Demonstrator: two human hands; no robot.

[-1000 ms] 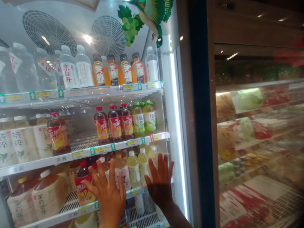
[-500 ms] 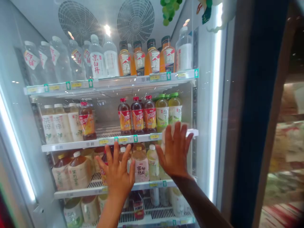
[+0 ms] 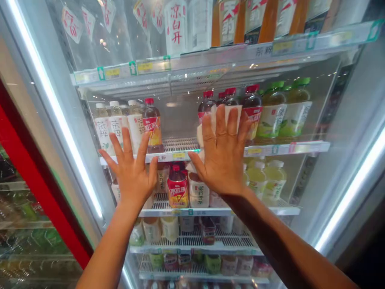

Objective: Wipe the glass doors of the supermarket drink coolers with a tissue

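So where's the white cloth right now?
Head view, centre: the cloth is pressed flat on the fridge door glass under the right hand, in front of the red-capped bottles, with the left hand spread to its left.

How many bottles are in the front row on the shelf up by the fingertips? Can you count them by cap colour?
White-capped bottles: 3
Red-capped bottles: 4
Green-capped bottles: 2
Total: 9
One red-capped bottle is mostly hidden behind the right hand. A few more caps peek out from the row behind and are not counted.
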